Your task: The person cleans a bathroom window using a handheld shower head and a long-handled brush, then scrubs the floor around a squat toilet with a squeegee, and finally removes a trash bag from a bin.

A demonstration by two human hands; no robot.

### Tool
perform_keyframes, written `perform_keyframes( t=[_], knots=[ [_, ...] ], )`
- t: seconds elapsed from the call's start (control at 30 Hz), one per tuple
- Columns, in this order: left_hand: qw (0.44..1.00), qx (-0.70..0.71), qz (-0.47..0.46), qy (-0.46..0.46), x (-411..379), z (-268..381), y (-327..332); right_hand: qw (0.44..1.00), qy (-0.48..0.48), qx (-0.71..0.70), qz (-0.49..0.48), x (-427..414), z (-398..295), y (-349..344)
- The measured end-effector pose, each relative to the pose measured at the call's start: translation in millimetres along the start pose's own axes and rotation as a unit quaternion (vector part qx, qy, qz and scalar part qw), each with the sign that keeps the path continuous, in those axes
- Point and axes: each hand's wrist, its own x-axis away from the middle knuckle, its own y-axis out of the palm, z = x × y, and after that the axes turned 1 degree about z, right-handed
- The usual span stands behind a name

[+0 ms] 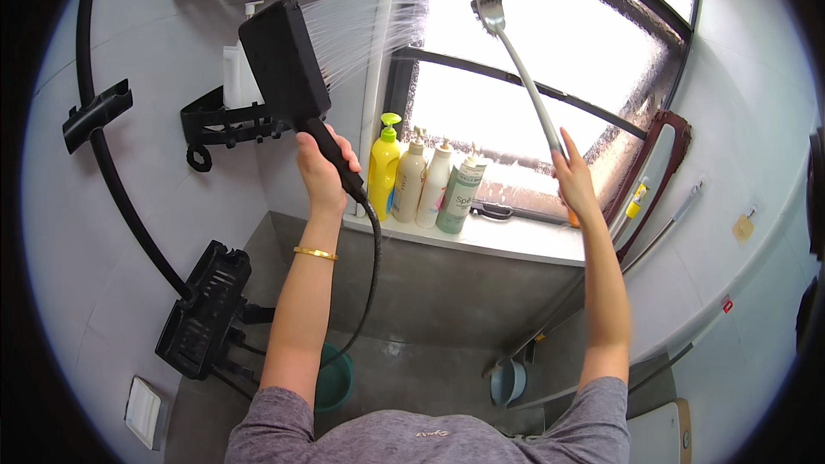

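My left hand point(325, 171) grips the handle of a black handheld shower head point(283, 61), raised at the left of the window. Jets of water point(367, 19) spray from its face toward the window's left frame. In my right hand point(573, 180) is the grey handle of a long scrub brush point(525, 77). Its dark-bristled head is up in front of the wet, dark-framed window point(535, 116). Below the shower head, a pump bottle of yellow liquid point(383, 171) and several paler pump bottles point(459, 196) stand in a row on the white windowsill point(503, 241).
A black corner shelf point(225, 119) holds a white bottle. The shower's black fixture point(203, 309) and rail point(132, 206) are on the left wall. A black hose point(374, 270) hangs from the shower head. Below are a green basin point(335, 380) and a light-blue bucket point(509, 381). Long-handled tools point(664, 232) lean at right.
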Motion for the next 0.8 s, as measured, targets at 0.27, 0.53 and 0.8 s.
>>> perform_keyframes(
  t=[0.27, 0.53, 0.8],
  knots=[
    [1.000, -0.023, -0.004, 0.020, -24, -3, 6, 0.998, -0.048, -0.048, 0.018, -103, -106, 65],
    [0.999, -0.017, 0.025, 0.019, -24, -3, 5, 0.996, -0.046, 0.055, -0.059, -21, -48, 94],
    [0.999, 0.020, 0.038, 0.027, -71, 0, 47, 0.995, -0.069, -0.060, -0.029, -68, -94, 67]
  ],
)
